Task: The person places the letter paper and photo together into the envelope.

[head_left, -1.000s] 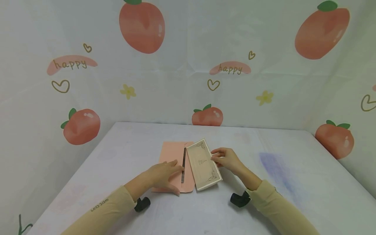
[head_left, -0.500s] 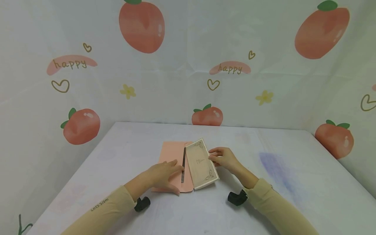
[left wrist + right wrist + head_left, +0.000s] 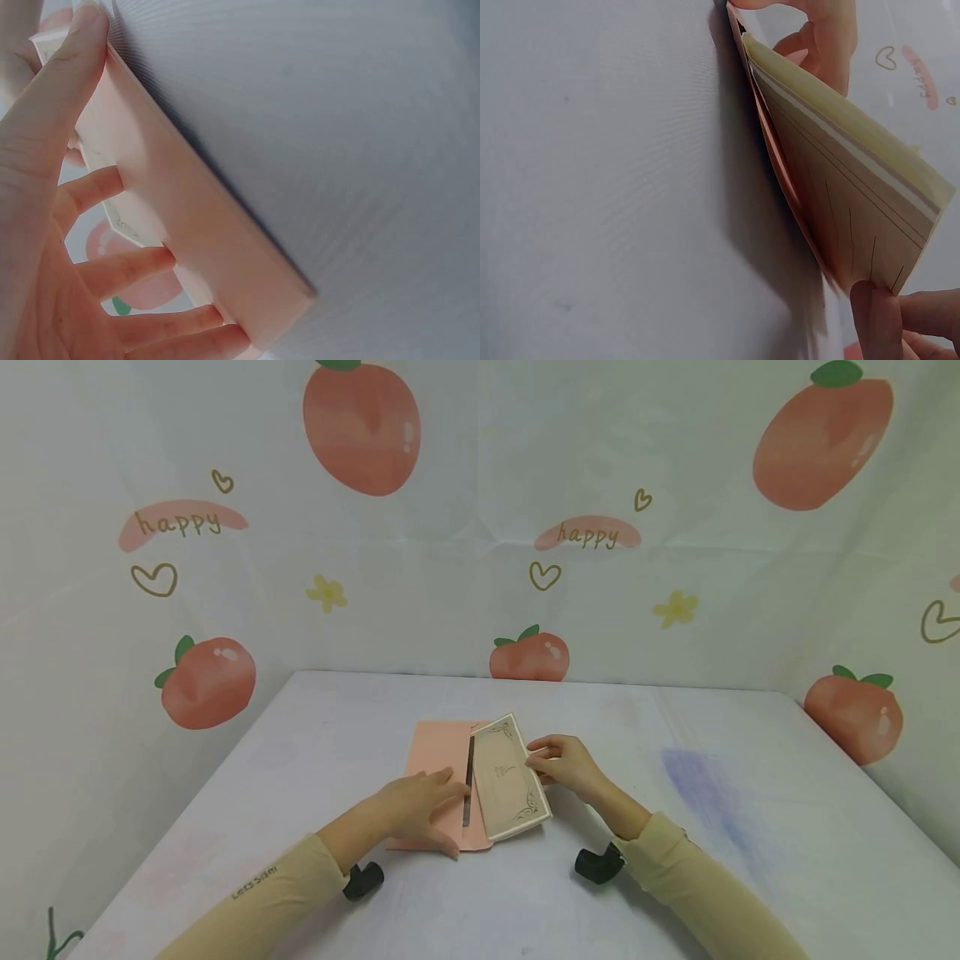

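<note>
A flat pink folder [image 3: 442, 743] lies on the table, a narrow dark strip [image 3: 468, 806] running down its right part. My left hand [image 3: 416, 806] rests on it, fingers spread and fairly straight; in the left wrist view the fingertips touch the folder [image 3: 187, 210] and the thumb is at its near edge. With fingers and thumb my right hand [image 3: 566, 764] pinches the right edge of a cream card [image 3: 510, 777] with scrolled corner designs. The card slants over the folder's right side, left edge low, right edge raised. Its lined underside shows in the right wrist view, above the pink layers.
The white table [image 3: 480, 910] reaches back to a white cloth backdrop [image 3: 450, 543] printed with fruit, hearts and "happy". A bluish smudge [image 3: 705, 793] marks the table at the right. Black wrist-worn parts [image 3: 598, 865] sit below both wrists.
The right hand has shifted the cream card a little to the left, further over the folder. The left hand and folder have stayed in place.
</note>
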`<state>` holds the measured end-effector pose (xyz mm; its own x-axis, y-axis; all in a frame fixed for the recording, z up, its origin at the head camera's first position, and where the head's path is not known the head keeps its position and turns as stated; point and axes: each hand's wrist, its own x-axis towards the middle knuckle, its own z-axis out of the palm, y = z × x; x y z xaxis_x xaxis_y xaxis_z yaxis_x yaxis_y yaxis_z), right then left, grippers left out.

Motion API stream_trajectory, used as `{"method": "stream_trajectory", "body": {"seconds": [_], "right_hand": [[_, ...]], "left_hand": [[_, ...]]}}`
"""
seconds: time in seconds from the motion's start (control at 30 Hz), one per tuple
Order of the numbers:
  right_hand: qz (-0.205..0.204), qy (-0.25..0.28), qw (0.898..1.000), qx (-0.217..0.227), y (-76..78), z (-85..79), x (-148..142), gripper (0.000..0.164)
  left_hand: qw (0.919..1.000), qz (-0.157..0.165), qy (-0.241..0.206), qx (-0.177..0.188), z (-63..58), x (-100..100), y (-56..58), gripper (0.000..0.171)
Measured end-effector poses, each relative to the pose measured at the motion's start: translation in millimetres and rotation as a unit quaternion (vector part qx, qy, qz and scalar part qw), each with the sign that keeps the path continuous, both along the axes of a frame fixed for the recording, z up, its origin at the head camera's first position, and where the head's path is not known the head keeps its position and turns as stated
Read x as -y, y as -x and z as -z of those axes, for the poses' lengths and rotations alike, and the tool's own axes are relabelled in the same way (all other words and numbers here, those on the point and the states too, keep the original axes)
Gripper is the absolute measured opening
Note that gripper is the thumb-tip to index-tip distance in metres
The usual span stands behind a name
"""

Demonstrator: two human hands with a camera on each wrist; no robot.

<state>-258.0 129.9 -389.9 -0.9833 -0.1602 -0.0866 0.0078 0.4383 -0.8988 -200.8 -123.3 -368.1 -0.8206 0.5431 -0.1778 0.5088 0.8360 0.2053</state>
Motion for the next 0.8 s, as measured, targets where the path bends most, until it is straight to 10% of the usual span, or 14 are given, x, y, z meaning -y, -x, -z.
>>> {"method": "stream_trajectory", "body": {"seconds": [0.8], "right_hand": [[0.017,0.026,1.0,-0.001,-3.4,7.3,13.2,0.029]], "left_hand": [[1.0,-0.003,-0.004,0.004,2.9,-0.4,2.0,0.083]]}}
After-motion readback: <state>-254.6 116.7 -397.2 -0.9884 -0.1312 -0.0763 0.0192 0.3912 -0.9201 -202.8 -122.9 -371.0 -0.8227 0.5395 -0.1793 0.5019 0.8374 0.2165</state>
